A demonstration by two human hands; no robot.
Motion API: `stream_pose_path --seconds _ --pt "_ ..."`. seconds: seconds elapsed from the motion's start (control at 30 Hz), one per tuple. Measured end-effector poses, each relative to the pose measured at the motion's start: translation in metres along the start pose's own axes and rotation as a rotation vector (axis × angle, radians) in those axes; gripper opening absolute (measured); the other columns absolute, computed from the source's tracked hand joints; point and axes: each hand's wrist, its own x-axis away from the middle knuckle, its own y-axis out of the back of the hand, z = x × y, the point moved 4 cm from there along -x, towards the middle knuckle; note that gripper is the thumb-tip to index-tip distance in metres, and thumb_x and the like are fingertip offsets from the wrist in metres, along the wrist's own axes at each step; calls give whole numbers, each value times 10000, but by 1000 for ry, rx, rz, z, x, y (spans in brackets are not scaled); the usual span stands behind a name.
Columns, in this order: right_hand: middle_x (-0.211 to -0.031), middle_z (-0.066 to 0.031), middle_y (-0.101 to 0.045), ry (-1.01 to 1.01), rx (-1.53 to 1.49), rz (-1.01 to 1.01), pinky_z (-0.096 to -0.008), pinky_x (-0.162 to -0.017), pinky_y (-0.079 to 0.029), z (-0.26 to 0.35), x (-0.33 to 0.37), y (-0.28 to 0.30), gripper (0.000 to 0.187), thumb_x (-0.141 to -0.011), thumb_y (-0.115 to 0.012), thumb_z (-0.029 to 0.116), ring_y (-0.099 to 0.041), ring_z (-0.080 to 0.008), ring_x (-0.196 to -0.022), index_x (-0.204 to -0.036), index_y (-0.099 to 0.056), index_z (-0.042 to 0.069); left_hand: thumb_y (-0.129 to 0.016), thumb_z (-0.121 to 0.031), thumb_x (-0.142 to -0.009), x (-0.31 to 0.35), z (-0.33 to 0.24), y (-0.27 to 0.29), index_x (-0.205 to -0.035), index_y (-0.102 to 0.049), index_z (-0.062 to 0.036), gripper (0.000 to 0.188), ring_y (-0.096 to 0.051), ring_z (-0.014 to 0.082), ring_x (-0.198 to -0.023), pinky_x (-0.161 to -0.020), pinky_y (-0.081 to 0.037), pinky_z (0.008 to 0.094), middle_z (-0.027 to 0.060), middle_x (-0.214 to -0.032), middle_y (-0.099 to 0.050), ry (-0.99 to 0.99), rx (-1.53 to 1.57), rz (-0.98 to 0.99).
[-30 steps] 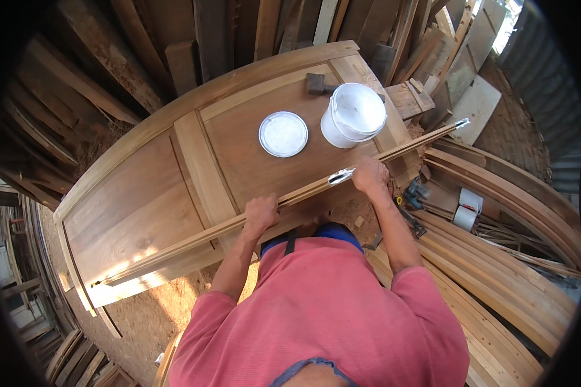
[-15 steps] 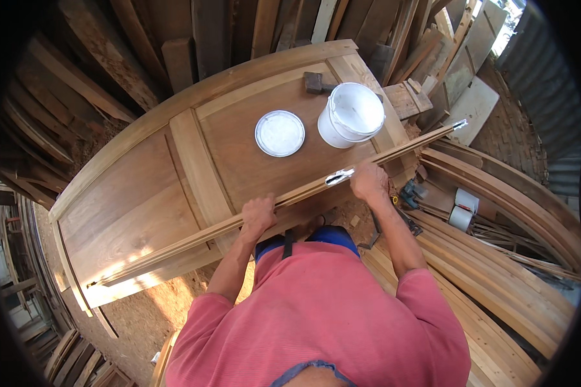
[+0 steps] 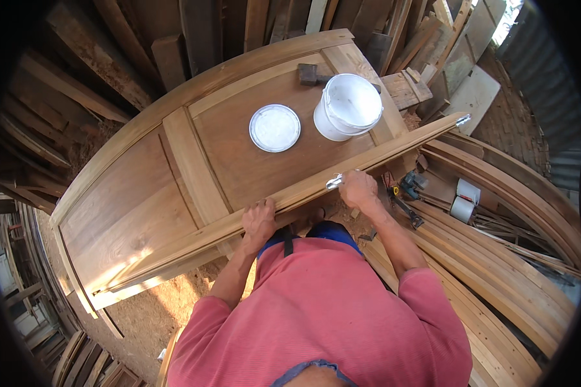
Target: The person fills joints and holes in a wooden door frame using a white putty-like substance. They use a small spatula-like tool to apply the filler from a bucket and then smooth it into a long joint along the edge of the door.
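Observation:
A long wooden rail [image 3: 394, 146] lies slantwise across the near side of the panelled wooden door [image 3: 181, 138]. My left hand [image 3: 259, 219] is closed around its near edge, left of the middle. Farther right, my right hand [image 3: 359, 189] grips the same rail, fingers bent over the edge. Just beside those fingers, white paste [image 3: 334, 182] sits in a slot in the rail, and more white shows at the rail's far right end. On the door stand an open white bucket [image 3: 347, 108] and its round white lid [image 3: 275, 128], lying flat.
A dark-headed mallet [image 3: 308, 74] lies behind the bucket, partly hidden. At the right are a power tool [image 3: 412, 184], white rolls [image 3: 463, 209], curved timbers and stacked planks [image 3: 478, 284]. Boards [image 3: 168, 61] lean along the far side. Sawdust covers the floor at lower left.
The rail has rolled in my hands, so a broader plain face now shows and the slot sits on the near side. My right hand has shifted slightly left and nearer.

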Motion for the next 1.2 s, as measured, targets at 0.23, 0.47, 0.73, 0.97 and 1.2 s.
stream_pose_path --seconds 0.23,0.47,0.73,0.97,1.2 --pt "-1009 -229 -755 -22 93 5 -477 -876 -591 -11 -9 13 247 -850 -654 189 -733 -409 -1007 -981 -781 23 -649 -69 -759 2 7 -4 -922 -609 -62 168 -704 404 -829 -724 -557 509 186 -883 -708 14 -10 45" --pt "-1011 -260 -738 -7 43 -33 -510 -867 -580 -8 -28 1 275 -900 -593 223 -719 -441 -984 -974 -778 33 -658 -94 -779 -8 9 1 -977 -631 -77 201 -705 446 -773 -671 -555 556 236 -799 -707 77 -4 150" --pt "-1046 -266 -740 -7 -5 11 -493 -895 -572 13 -21 10 271 -894 -615 185 -717 -436 -1035 -1022 -768 3 -659 -101 -795 -20 7 13 -982 -641 -83 189 -727 428 -830 -705 -577 536 219 -857 -732 134 -56 294" --pt "-978 -252 -741 -15 -101 -219 -507 -880 -572 -26 -22 33 281 -862 -613 235 -716 -455 -974 -958 -779 29 -711 -182 -771 -24 18 12 -1055 -677 -100 297 -732 418 -871 -758 -589 515 218 -893 -742 154 -93 359" --pt "-1013 -238 -747 -92 -34 -144 -486 -867 -582 -26 -26 24 211 -830 -625 105 -720 -438 -991 -962 -774 34 -712 -193 -769 -33 12 11 -1071 -684 -104 317 -734 410 -880 -767 -590 516 205 -902 -745 102 -111 367"
